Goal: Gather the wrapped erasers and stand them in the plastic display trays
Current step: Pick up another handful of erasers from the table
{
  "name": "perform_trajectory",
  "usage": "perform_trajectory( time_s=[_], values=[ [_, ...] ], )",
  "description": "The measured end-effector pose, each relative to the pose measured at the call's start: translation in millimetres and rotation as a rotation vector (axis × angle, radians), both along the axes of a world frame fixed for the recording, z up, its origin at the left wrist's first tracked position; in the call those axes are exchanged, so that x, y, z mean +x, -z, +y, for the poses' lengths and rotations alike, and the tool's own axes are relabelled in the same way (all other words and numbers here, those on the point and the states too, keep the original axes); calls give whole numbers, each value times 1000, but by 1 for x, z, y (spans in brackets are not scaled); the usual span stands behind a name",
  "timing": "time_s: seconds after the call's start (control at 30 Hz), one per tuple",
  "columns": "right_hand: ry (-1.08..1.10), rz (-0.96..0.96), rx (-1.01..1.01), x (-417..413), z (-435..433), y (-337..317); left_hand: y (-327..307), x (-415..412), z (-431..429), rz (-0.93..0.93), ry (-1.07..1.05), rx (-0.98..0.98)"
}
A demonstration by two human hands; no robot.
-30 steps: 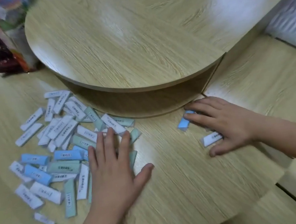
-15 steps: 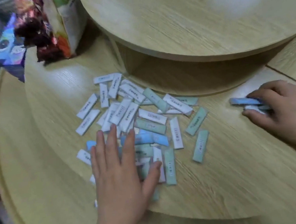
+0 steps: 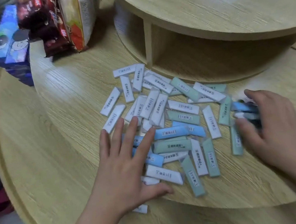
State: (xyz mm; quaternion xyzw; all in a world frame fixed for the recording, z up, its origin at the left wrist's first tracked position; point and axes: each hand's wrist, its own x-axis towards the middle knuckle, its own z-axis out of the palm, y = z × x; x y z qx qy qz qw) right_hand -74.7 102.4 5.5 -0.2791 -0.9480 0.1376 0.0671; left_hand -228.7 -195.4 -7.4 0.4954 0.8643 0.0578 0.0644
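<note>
Gathering is judged the step in hand: wrapped erasers (image 3: 174, 119) are pressed under the flat, spread left hand (image 3: 124, 164), a blue eraser (image 3: 241, 106) is pinched in the blurred right hand (image 3: 278, 132), and next the strays between the palms must be swept together, no trays being seen.

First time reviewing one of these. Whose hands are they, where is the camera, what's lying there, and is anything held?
No machine: a person works bare-handed, filmed by one head-worn camera looking down. Wrapped erasers, white, green and blue, lie heaped on a round wooden shelf. The left hand rests flat on the heap, holding nothing. The right hand, blurred, seems to pinch a blue eraser at the heap's right edge. Snack packets stand behind. No display trays show.
</note>
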Motion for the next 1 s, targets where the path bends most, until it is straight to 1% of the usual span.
perform_trajectory(
  time_s=[0.07,0.13,0.23,0.3,0.37,0.43,0.57,0.8,0.9,1.0],
  values=[
    [-31,-20,56,4,-9,-2,-2,-10,6,7,28,11],
    [-137,-15,98,6,-28,-9,-2,-16,10,12,42,66],
    [-474,32,29,-6,-79,-17,0,-19,12,21,48,173],
    [-592,-13,19,-21,-106,-12,0,-20,7,2,57,221],
    [-581,-85,21,-36,-116,-4,2,-20,2,-19,107,201],
    [-547,-97,8,-46,-115,1,3,-24,-1,-11,149,139],
    [-554,-61,85,-62,-104,1,1,-32,6,-13,91,81],
    [-654,-79,217,-93,-94,-4,0,-37,20,-14,22,67],
    [-681,-95,264,-98,-93,-6,-1,-37,23,-37,-17,84],
    [-681,-83,269,-98,-90,-8,1,-35,27,-79,-69,118]
  ],
)
